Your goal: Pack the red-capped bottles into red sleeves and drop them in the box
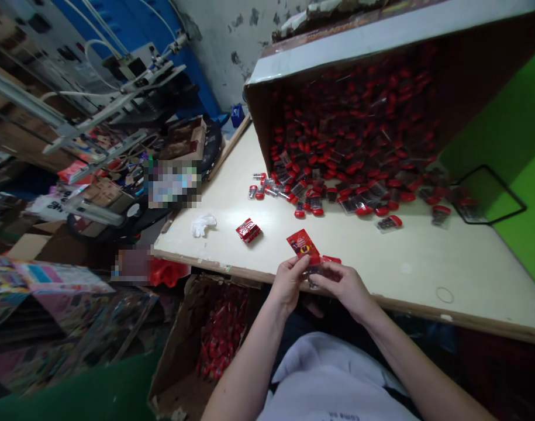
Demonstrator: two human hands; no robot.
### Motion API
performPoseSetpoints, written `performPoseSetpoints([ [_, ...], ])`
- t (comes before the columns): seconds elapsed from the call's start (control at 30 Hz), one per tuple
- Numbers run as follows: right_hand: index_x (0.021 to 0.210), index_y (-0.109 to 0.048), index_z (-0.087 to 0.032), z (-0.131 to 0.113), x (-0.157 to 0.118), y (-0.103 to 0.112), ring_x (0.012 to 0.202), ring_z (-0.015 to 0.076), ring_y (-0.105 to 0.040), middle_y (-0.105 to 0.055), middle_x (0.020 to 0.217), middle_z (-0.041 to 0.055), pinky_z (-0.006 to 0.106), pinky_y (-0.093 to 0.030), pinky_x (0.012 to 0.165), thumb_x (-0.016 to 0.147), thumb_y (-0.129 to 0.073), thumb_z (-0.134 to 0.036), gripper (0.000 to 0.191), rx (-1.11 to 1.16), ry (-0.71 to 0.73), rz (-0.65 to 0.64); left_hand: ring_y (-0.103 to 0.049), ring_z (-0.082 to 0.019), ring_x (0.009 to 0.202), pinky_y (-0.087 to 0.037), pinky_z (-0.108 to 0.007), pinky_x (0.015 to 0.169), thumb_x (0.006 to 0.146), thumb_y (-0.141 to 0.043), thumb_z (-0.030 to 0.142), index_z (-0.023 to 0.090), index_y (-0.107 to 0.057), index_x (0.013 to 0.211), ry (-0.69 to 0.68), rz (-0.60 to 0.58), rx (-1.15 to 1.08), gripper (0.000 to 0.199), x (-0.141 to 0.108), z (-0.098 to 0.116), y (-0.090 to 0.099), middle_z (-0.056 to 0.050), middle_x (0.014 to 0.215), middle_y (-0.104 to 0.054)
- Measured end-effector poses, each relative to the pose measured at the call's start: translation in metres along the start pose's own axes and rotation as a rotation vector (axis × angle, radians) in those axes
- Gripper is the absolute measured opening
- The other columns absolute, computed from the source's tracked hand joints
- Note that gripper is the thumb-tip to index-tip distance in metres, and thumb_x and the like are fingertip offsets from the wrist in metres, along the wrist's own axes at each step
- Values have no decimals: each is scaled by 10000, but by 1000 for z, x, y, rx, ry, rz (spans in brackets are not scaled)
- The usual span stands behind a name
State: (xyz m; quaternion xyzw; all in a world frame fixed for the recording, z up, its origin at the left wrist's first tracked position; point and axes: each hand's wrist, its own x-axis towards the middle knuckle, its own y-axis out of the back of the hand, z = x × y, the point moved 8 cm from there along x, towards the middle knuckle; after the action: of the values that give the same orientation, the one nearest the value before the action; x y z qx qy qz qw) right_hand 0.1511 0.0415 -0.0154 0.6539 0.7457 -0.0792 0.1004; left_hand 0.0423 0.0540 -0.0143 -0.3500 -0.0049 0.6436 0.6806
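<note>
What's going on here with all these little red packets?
A person seated at a table is holding a red packet between their left hand and right hand. Beside them, a tilted cardboard box is spilling red-capped packets onto the tabletop. Another cardboard box full of red packets sits below the table's edge.

packets [350, 199] before tipped carton [337, 55] on table [425, 257] | second carton [171, 356] below table edge, left
</note>
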Motion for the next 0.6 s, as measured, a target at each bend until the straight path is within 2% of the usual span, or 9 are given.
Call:
performPoseSetpoints([
  [0.07,908,-674,-172,0,-2,-4,691,181,-608,-672,781,28,288,-485,615,710,-670,-404,304,94,-54,-53,-591,-173,709,-403,-287,720,659,-713,418,122,-706,824,-9,-3,19,339,-1,1,0,-93,790,-684],
  [0.17,910,-675,-162,0,-3,-5,680,182,-612,-671,770,35,282,-484,588,702,-675,-425,336,147,-94,-66,-575,-161,675,-394,-281,696,650,-718,423,118,-713,790,-32,36,71,335,-2,1,4,-85,746,-682],
  [0.4,917,-687,-180,-7,-1,-9,708,191,-632,-694,777,33,297,-491,656,703,-684,-370,286,21,-29,-67,-574,-158,704,-380,-272,694,684,-678,453,136,-710,800,-71,103,156,339,-4,7,17,-75,790,-688],
  [0.6,878,-703,-163,-11,-3,-8,646,173,-615,-684,732,32,275,-476,586,689,-693,-371,281,6,-41,-137,-594,-184,733,-400,-290,724,700,-669,442,115,-703,805,-73,20,170,345,-9,13,11,-98,784,-688],
])
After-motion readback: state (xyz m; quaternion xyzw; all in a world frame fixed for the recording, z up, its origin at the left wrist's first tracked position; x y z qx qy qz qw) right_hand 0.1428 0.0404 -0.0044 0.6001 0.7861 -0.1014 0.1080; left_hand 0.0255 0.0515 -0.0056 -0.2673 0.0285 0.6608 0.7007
